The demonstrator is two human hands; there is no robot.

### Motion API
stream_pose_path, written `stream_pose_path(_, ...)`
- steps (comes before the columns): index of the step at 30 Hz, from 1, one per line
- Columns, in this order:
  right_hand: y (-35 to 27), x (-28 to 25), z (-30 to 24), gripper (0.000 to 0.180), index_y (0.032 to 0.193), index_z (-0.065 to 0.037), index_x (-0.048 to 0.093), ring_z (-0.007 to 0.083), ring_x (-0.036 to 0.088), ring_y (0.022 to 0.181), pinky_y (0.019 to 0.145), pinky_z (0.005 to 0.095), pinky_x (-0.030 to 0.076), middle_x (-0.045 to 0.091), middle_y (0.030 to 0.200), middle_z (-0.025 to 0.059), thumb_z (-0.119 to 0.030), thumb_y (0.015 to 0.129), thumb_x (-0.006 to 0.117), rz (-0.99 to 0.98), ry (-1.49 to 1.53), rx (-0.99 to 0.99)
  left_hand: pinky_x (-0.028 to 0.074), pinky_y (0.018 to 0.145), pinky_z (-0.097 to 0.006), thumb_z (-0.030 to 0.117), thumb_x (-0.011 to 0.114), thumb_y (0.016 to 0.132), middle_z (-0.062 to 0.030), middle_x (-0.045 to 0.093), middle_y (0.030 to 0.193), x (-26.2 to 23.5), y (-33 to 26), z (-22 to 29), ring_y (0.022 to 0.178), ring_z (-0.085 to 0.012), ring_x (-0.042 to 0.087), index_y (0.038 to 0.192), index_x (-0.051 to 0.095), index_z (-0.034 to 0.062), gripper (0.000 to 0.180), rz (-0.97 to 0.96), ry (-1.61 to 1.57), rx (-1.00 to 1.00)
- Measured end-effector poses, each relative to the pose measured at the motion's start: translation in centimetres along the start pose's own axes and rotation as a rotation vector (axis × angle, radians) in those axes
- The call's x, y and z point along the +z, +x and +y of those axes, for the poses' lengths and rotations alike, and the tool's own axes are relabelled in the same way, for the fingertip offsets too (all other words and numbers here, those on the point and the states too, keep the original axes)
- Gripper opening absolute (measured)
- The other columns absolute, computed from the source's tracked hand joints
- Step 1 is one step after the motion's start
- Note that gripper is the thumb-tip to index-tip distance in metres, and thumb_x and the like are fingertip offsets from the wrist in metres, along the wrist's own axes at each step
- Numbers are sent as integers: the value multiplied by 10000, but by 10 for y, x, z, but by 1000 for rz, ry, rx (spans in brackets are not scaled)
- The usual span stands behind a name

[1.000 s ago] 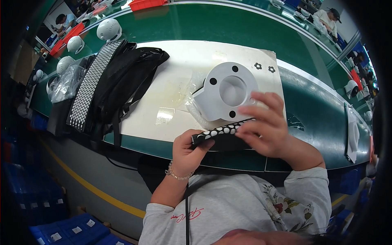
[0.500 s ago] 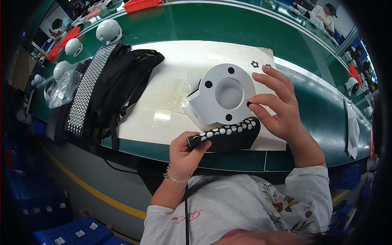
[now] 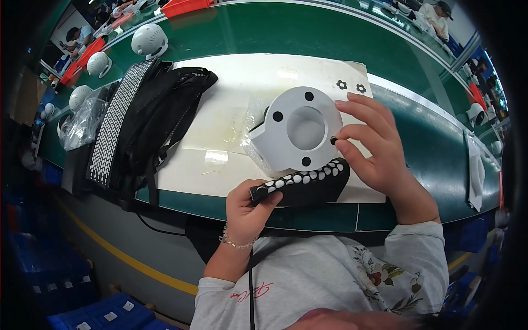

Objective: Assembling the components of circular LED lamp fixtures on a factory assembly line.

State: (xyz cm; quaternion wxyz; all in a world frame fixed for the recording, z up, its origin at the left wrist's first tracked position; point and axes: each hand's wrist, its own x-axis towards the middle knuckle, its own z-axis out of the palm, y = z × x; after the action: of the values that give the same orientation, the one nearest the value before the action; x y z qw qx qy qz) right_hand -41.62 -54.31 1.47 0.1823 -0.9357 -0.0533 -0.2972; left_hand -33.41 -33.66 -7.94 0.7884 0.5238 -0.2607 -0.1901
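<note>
Black pad, likely soft, best edge-held, is pinched by right hand at white base; dotted sheet below, by left hand.

A worker's right hand pinches a small round black pad at the right rim of a white ring-shaped base, which bears three matching black dots. Nearer, the left hand grips a bent black sheet with white circles; at far left, white dome-shaped housings line a green workbench.
</note>
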Motion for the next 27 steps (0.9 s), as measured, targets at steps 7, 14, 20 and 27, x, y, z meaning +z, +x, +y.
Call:
stream_pose_path(7,0,-21,-20,283,897,-77,588,244,438,1067,861,393,332,522,1088,57,-238,668,634,-215,-439,-153,354,535,-168,-63,603,707,6,510,673,3,1,4,593,-39,435,784,528,-17,117,20,15,-19)
stream_pose_path(14,0,-30,-23,415,1065,-95,517,252,414,1099,908,416,300,479,1151,49,-208,677,612,-292,-318,-32,368,548,-171,-76,594,707,-2,518,694,5,1,4,615,-44,453,801,534,-21,124,9,5,-29)
stream_pose_path(20,2,-29,-22,387,1056,-92,522,259,411,1102,908,415,301,469,1161,75,-182,688,600,-343,-262,-75,377,566,-171,-81,588,709,0,518,703,5,2,5,631,-46,462,805,536,-20,125,14,-16,-28)
stream_pose_path(27,54,-11,-12,318,1028,-73,536,271,466,960,869,361,330,513,1021,93,-185,732,557,-64,-19,-123,380,589,-176,-43,590,726,16,511,705,4,0,10,649,-43,464,779,529,-2,91,1,15,-96)
